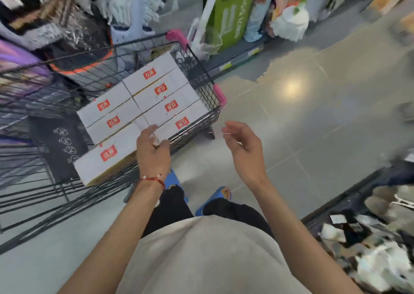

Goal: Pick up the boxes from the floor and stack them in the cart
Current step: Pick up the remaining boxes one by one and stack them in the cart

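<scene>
Cardboard under my left grip (pixel 153 150), spread flat against the nearest box (pixel 107 159), likely squaring it with its row; my right grip (pixel 242 146) hangs spread and empty. White boxes (pixel 156 85) lie edge to edge in the black wire cart (pixel 202 78), none visible on the floor (pixel 291 125).

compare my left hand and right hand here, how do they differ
The left hand lies over the white cardboard boxes in the black wire cart; the right hand hangs over the grey tiled floor beside it. The left wrist wears a red string bracelet; the right wrist is bare. Both hands are open and grip nothing.
</scene>
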`<state>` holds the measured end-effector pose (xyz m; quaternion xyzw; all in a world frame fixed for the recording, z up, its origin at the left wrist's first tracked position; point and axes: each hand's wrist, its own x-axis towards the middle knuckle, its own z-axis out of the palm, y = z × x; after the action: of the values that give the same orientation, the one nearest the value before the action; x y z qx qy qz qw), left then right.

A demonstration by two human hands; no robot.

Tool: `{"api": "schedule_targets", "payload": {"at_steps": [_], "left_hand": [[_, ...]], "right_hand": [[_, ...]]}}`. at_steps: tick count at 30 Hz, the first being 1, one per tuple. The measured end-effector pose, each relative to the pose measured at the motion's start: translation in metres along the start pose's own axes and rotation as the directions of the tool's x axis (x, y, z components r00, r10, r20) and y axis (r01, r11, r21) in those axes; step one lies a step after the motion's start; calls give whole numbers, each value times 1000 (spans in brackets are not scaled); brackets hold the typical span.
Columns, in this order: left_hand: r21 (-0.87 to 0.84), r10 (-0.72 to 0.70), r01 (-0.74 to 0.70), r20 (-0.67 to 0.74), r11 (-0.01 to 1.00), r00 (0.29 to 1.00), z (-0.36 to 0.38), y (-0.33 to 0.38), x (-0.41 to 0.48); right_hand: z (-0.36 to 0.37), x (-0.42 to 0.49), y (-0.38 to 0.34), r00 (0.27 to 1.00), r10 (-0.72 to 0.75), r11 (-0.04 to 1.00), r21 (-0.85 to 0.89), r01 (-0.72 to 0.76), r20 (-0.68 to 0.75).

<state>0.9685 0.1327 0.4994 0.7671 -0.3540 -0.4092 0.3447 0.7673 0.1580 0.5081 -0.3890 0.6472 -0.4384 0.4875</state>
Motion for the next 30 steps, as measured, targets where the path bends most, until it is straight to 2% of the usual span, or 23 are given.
{"api": "schedule_targets", "payload": {"at_steps": [6, 13, 21, 30], "left_hand": [[58, 143, -165, 281, 985, 949, 93, 59, -40], [50, 198, -275, 571, 960, 797, 205, 112, -58], [-18, 204, -307, 783, 952, 587, 359, 188, -47], [-5, 156, -364, 910, 931, 385, 518, 288, -45]], "right_hand": [[-94, 1, 7, 982, 47, 996, 77, -34, -182], [-186, 20, 9, 903, 124, 982, 181, -52, -411], [-289, 84, -8, 764, 184, 964, 266, -17, -618], [-397, 175, -37, 603, 321, 912, 409, 9, -730]]}}
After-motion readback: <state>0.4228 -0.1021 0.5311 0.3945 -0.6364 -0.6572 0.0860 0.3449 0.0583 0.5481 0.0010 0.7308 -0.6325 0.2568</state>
